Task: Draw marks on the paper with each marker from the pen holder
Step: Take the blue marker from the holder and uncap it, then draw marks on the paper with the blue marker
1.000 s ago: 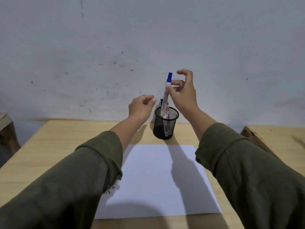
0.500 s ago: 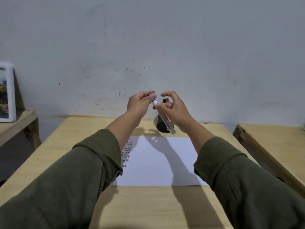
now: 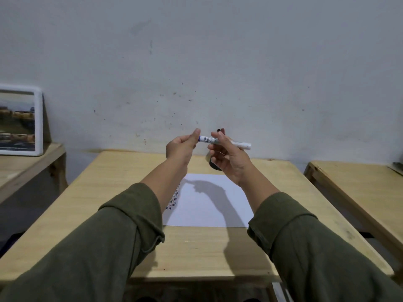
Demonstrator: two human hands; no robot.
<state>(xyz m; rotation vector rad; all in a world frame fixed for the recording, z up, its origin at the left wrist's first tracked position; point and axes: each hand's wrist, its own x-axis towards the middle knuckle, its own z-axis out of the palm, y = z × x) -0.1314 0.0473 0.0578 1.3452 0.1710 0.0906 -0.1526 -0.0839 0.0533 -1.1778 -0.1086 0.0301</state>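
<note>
A white marker with a blue cap (image 3: 226,143) lies level in the air above the table. My right hand (image 3: 229,158) grips its barrel. My left hand (image 3: 182,147) pinches the blue cap end between thumb and fingers. Below them a white sheet of paper (image 3: 209,203) lies on the wooden table (image 3: 104,192), with rows of short dark marks near its left edge. The black mesh pen holder (image 3: 212,165) stands behind my right hand, mostly hidden. Two marker tops, one black and one dark red (image 3: 220,130), stick out above my fingers.
A second wooden table (image 3: 357,192) stands to the right across a narrow gap. On the left a lower wooden shelf (image 3: 26,164) carries a white-framed picture (image 3: 20,120) leaning on the grey wall.
My right hand lifted the blue-capped marker out of the holder and turned it level. My left hand came over and took hold of the cap end. The camera view tilted up and back.
</note>
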